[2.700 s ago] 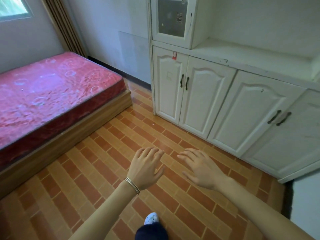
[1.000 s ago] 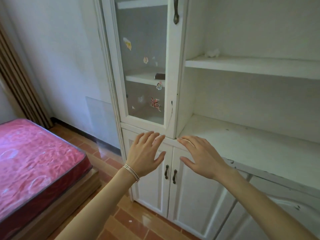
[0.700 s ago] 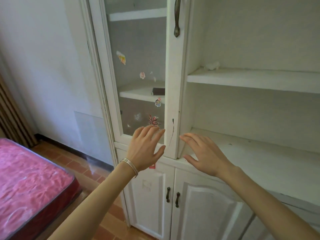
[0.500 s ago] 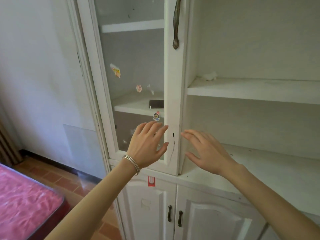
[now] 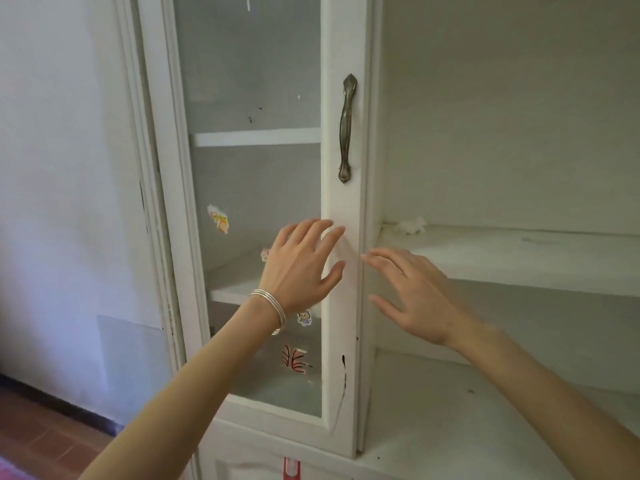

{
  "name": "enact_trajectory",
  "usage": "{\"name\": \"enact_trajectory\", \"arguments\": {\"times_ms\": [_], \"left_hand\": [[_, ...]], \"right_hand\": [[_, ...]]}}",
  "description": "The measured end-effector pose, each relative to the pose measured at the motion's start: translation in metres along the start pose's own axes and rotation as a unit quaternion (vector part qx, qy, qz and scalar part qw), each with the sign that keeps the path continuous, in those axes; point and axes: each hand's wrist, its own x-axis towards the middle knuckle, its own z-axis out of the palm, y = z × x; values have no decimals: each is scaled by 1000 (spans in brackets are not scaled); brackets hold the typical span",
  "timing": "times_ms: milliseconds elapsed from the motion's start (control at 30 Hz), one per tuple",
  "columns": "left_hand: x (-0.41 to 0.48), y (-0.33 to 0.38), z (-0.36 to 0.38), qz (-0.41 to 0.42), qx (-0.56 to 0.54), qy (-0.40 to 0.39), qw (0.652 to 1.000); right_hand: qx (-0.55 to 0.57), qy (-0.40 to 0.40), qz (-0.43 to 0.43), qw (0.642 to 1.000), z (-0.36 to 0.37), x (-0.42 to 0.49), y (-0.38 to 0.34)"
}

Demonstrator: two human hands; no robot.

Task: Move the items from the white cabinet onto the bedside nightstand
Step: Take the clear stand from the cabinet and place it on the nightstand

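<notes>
Your left hand point(image 5: 298, 268) and right hand point(image 5: 415, 292) are spread, empty, before the white cabinet point(image 5: 343, 206); its shelf point(image 5: 519, 261) holds one white scrap point(image 5: 412, 225).

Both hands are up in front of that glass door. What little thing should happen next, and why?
Probably lift the right hand to the metal handle and pull. The glass door looks closed, both hands are open and hold nothing, and the handle sits above the fingertips. The left hand hovers by the door's frame, so either hand could likely do it.
</notes>
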Motion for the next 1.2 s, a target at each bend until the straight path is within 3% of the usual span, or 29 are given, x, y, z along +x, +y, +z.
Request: {"name": "enact_trajectory", "arguments": {"times_ms": [400, 800, 1200], "left_hand": [[92, -20, -26, -2, 50, 98, 994], [114, -21, -34, 16, 148, 124, 981], [71, -34, -87, 39, 141, 186, 972]], "right_hand": [[-26, 91, -29, 995, -33, 47, 45], [-19, 84, -39, 996, -30, 53, 55], [-7, 62, -40, 997, -36, 46, 20]]}}
